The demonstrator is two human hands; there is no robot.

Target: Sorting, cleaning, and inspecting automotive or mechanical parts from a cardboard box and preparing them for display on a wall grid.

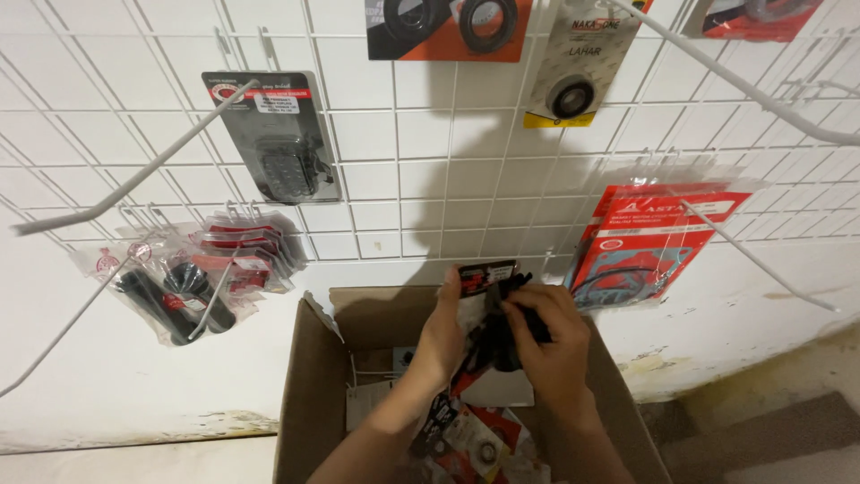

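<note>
Packets (488, 300) of black parts, looked like two or three though they overlapped too much to count for sure, were bunched up in both hands right over the one open cardboard box (305, 385) below the wire grid wall (403, 161). Left hand (443, 336) was curled around the clear bags from the side, and right hand (551, 345) pinched the black bits, fingers bent. Red-and-black header cards, see-through plastic, dark rubbery stuff inside.

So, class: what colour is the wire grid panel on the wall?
White; the wire grid panel shows best in the head view.
</note>
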